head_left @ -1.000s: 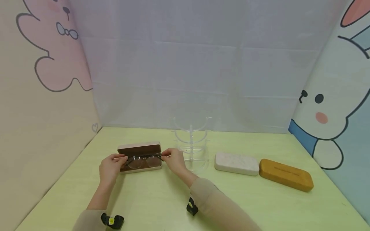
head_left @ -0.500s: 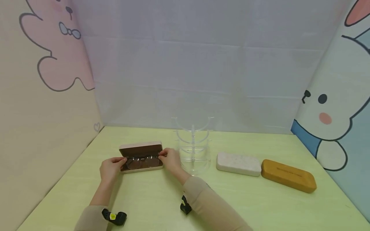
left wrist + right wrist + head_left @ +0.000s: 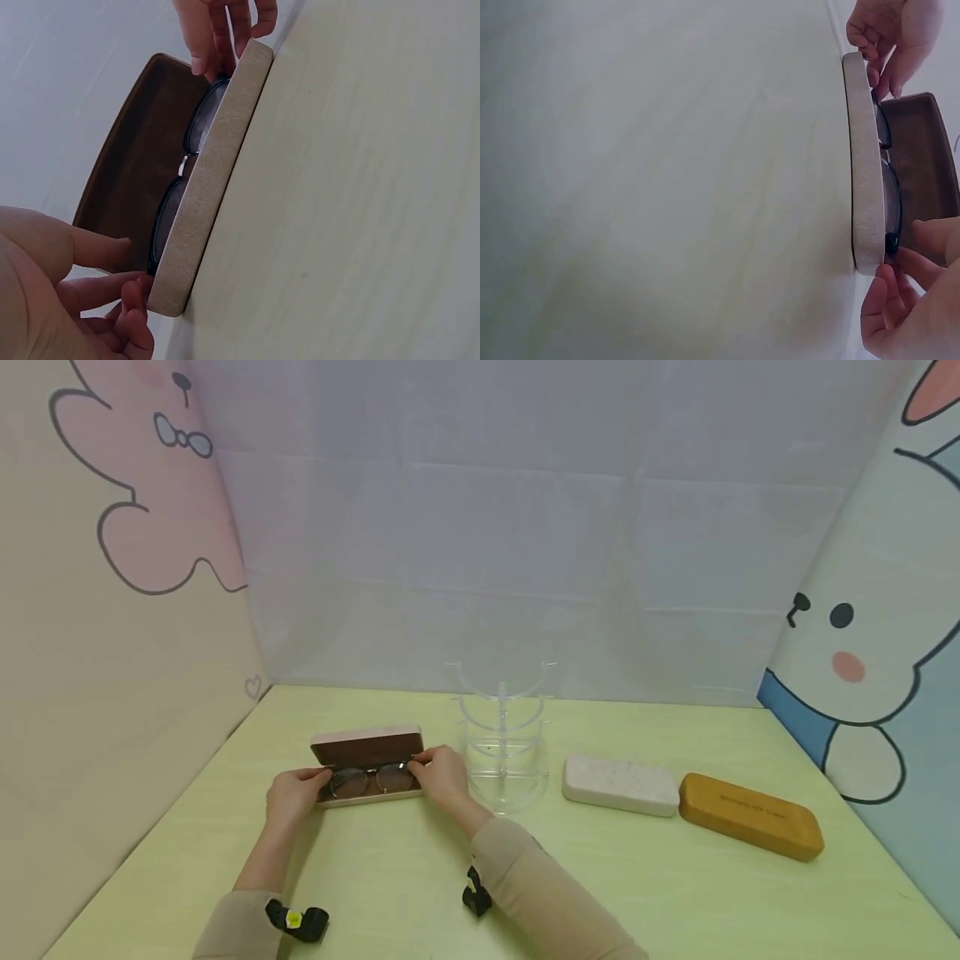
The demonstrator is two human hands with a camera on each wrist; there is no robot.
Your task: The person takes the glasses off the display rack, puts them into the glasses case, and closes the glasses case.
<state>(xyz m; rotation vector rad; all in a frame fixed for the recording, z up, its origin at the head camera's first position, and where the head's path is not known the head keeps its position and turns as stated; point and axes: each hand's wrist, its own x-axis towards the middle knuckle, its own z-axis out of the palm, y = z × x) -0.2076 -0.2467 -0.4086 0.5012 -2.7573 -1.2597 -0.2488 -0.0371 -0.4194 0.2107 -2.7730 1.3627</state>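
A pair of dark-rimmed eyeglasses (image 3: 371, 780) sits in the lower half of a raised-lid glasses case (image 3: 372, 802), beige outside and brown inside. In the wrist views its rims stand a little above the case's front wall. My left hand (image 3: 290, 797) holds the left end of the eyeglasses at the case's left side. The right hand (image 3: 444, 778) holds their right end by the fingertips. From the left wrist, thumb and index finger of the left hand (image 3: 64, 289) appear around the corner of the frame. The temples are hidden.
A clear acrylic glasses stand (image 3: 502, 743) is just right of the right hand. Farther right lie a closed white glasses case (image 3: 620, 786) and a closed mustard-yellow case (image 3: 752, 815), end to end. A pale curtain (image 3: 510, 527) hangs behind the yellow-green table (image 3: 390, 885).
The eyeglasses have gone down into the case, with both hands following. My right hand has shifted slightly left toward the case. The view has turned slightly.
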